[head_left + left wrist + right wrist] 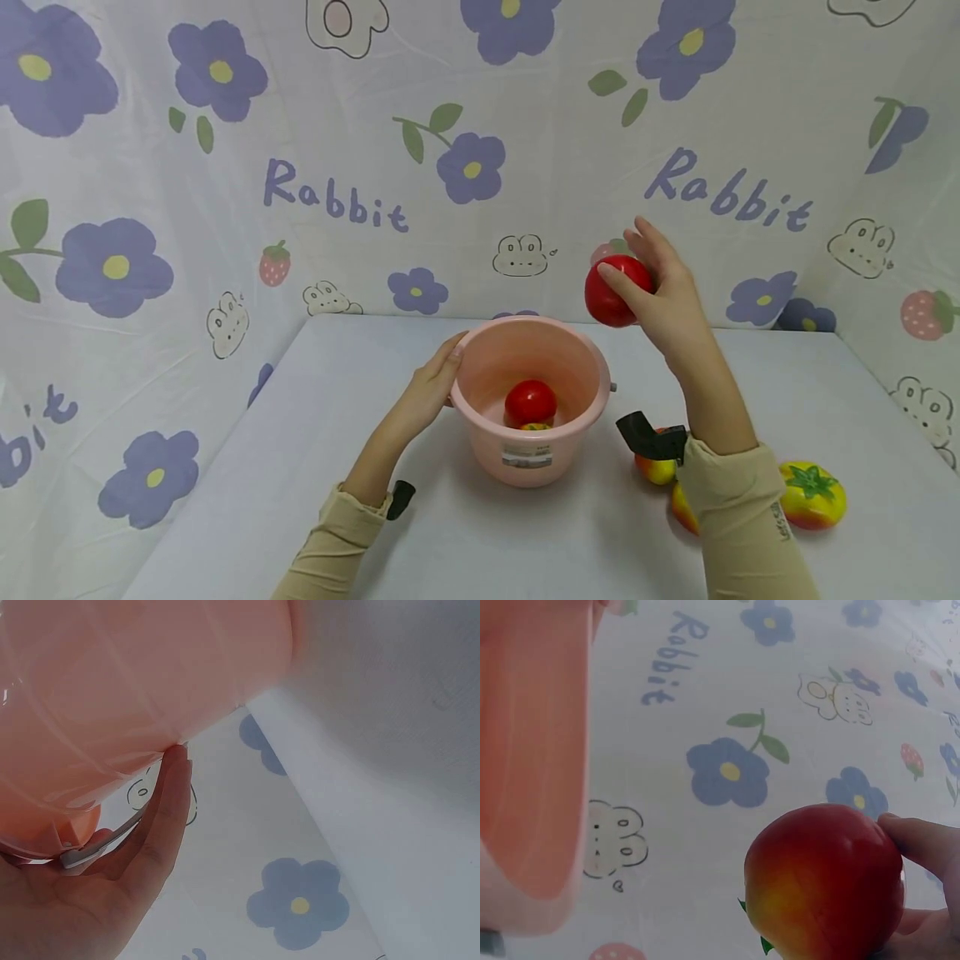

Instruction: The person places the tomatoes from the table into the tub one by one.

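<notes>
floral backdrop [480, 167], right hand [667, 308] holding red apple [611, 292], left hand [431, 387] steadying pink bucket [525, 454]

We saw that the bucket [530, 400] was of smooth pink plastic, slightly glossy and a little translucent near its rim, with a paper label on its front wall. The red fruit [617, 289], held above the bucket to its right, looked like glossy plastic or foam, smooth, with a bright highlight. The second red fruit [529, 402] inside the bucket had the same shiny skin. The table [300, 467] under the bucket was covered by a matt pale cloth. Behind the bucket, the backdrop [480, 167] was thin printed cloth, matt and lightly creased. The sleeves [738, 508] were of soft beige knitted fabric.
</notes>
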Motion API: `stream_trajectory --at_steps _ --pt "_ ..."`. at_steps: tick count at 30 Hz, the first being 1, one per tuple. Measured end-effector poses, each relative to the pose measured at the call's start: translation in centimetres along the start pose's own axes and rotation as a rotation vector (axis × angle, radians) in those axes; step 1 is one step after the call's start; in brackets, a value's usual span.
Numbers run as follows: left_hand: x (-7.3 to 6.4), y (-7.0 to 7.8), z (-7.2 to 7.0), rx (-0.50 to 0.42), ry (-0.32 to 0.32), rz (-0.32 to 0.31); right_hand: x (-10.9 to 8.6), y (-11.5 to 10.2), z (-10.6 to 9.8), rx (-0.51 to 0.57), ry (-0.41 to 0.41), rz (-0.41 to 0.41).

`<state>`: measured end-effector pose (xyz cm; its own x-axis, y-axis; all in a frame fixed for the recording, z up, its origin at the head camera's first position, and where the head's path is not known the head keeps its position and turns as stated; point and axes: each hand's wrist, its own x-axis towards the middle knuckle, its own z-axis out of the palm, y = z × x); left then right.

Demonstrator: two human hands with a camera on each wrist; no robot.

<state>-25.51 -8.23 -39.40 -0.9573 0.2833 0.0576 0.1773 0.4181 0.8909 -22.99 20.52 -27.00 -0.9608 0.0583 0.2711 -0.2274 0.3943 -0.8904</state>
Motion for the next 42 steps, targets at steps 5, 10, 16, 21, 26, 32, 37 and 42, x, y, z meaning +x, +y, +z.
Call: stream_trajectory --at_steps 5,10,16,21,26,32,37,42 --pt "-0.1 0.1 0.0 -0.005 0.0 -0.008 0.2 -0.9 0.6 0.013 -0.016 -0.009" --pt "0.0 0.1 0.1 -0.01 -0.006 -0.008 0.5 -1.6 1.6 0.007 -0.024 -0.011" --pt "0.1 0.1 -0.1 -0.003 -0.003 -0.008 1.3 -2.3 2.9 0.016 -0.055 -0.02" --pt "0.1 0.1 -0.1 -0.002 -0.005 -0.006 1.7 -2.7 3.9 0.039 -0.088 -0.039" --pt "0.0 0.2 0.1 -0.008 -0.01 -0.004 1.9 -2.8 4.9 0.037 -0.115 -0.044" --pt "0.0 0.2 0.1 -0.009 -0.013 -0.002 2.1 -2.7 5.9 0.055 -0.147 -0.033" --pt "0.2 0.1 0.1 -0.006 -0.007 0.008 2.5 -2.7 6.8 0.051 -0.169 -0.065" --pt "0.2 0.1 0.1 -0.01 -0.012 0.001 2.7 -2.8 7.6 0.047 -0.197 -0.075"
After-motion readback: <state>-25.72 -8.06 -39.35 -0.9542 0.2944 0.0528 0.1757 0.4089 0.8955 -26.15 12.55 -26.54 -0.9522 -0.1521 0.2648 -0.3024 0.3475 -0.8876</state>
